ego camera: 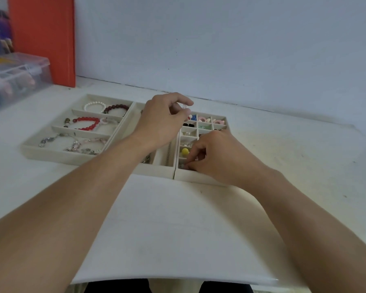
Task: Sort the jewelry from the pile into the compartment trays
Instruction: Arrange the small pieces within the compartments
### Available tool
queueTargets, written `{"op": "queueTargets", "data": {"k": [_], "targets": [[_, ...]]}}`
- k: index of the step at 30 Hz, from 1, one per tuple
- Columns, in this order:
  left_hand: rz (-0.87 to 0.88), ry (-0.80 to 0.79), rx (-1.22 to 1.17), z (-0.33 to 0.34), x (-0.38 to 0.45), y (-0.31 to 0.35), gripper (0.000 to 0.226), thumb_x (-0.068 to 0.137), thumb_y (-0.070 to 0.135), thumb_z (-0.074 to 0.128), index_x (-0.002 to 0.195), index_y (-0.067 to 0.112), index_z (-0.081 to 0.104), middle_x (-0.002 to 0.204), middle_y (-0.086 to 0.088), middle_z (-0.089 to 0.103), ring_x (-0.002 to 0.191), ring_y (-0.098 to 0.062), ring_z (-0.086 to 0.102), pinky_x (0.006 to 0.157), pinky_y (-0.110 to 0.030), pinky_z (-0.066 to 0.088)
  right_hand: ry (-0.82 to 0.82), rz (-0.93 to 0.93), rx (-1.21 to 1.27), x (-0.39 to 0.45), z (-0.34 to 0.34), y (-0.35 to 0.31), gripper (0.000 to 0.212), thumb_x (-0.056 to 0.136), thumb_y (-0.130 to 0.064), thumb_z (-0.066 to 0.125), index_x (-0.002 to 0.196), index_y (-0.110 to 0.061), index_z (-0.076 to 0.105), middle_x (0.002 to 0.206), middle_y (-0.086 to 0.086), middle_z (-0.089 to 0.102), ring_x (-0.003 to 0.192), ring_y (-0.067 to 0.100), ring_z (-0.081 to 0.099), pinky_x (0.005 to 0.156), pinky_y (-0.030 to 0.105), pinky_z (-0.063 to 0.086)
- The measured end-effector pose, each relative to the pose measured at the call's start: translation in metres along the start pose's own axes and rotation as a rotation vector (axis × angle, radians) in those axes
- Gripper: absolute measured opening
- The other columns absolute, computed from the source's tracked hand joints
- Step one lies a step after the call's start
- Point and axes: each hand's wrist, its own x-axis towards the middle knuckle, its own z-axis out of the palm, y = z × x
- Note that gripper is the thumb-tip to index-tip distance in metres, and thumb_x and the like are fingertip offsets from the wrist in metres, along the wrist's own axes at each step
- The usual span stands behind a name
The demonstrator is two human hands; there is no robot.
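Desk (pixel 283 166) white, runs to a pale wall (pixel 220 39); white sheet (pixel 167 229) lies on the near part, front edge overhanging toward the person. Orange board (pixel 42 39) upright at far left against the wall, clear plastic organizer box (pixel 15 75) in front of it, contents blurred. Three cream compartment trays sit side by side, touching, just past the sheet. Left tray (pixel 51 152) has long rows: white pearl bracelet (pixel 94 106) and dark red bracelet (pixel 115 108) in the far row, bright red bracelet (pixel 87 123) in the next one, silver chain pieces (pixel 72 143) in the near row. Middle tray (pixel 156 169) mostly hidden under the left forearm; a thin chain (pixel 169 153) shows along its right side. Right tray (pixel 199 178) is a grid of small cells: blue, pink and mint bits in the far cells, a yellow ball (pixel 185 151) in a nearer left cell. Left hand (pixel 163 121) hovers over the far end of the middle tray, grip closed: thumb and forefinger pinch a small clear piece (pixel 184 106); too small to tell what. Right hand (pixel 211 157) is down in the near left cells of the right tray, fingers curled, fingertips at a small grey item (pixel 182 166); cannot tell if it is gripped or just touched. No pile visible. No labels, brands or legible writing anywhere.
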Motion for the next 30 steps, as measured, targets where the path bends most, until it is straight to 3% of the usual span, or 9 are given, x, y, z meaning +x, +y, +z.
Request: {"op": "queueTargets", "data": {"k": [5, 10, 17, 26, 30], "targets": [[0.001, 0.011, -0.005, -0.0003, -0.0006, 0.0009, 0.014, 0.094, 0.021, 0.067, 0.103, 0.029, 0.074, 0.072, 0.010, 0.071, 0.067, 0.004, 0.062, 0.070, -0.012, 0.041, -0.033, 0.015, 0.032, 0.0003, 0.0006, 0.0002, 0.006, 0.083, -0.028, 0.080, 0.077, -0.031, 0.081, 0.058, -0.019, 0.055, 0.068, -0.014, 0.052, 0.056, 0.006, 0.037], [0.004, 0.012, -0.005, -0.0010, 0.0000, 0.0019, 0.015, 0.094, 0.019, 0.067, 0.105, 0.026, 0.075, 0.074, 0.007, 0.072, 0.067, 0.005, 0.062, 0.063, 0.000, 0.039, -0.076, 0.079, 0.100, 0.0000, -0.0014, -0.0003, 0.009, 0.082, -0.024, 0.078, 0.077, -0.030, 0.081, 0.056, -0.021, 0.059, 0.059, -0.011, 0.054, 0.051, 0.007, 0.038], [0.005, 0.010, -0.003, -0.0007, 0.0000, 0.0017, 0.014, 0.093, 0.021, 0.068, 0.104, 0.026, 0.075, 0.073, 0.009, 0.072, 0.066, 0.005, 0.061, 0.063, -0.001, 0.038, -0.034, 0.120, 0.140, 0.0021, -0.0004, -0.0026, 0.016, 0.077, -0.017, 0.081, 0.070, -0.029, 0.073, 0.057, -0.013, 0.055, 0.048, -0.001, 0.048, 0.048, 0.010, 0.035], [0.006, 0.015, 0.003, 0.0002, -0.0004, 0.0012, 0.014, 0.093, 0.022, 0.068, 0.104, 0.027, 0.075, 0.075, 0.008, 0.072, 0.067, 0.004, 0.061, 0.062, -0.002, 0.038, -0.017, 0.100, 0.122, -0.0007, -0.0010, -0.0049, 0.019, 0.077, -0.007, 0.072, 0.073, -0.026, 0.075, 0.061, -0.013, 0.055, 0.054, -0.004, 0.051, 0.049, 0.009, 0.037], [0.014, 0.020, 0.002, -0.0003, -0.0010, 0.0017, 0.015, 0.093, 0.020, 0.068, 0.105, 0.025, 0.075, 0.076, 0.005, 0.072, 0.066, 0.005, 0.061, 0.062, -0.001, 0.038, 0.009, 0.113, 0.159, -0.0003, 0.0009, -0.0025, 0.017, 0.079, -0.014, 0.077, 0.072, -0.028, 0.073, 0.063, -0.012, 0.059, 0.053, -0.001, 0.050, 0.049, 0.010, 0.035]]}}
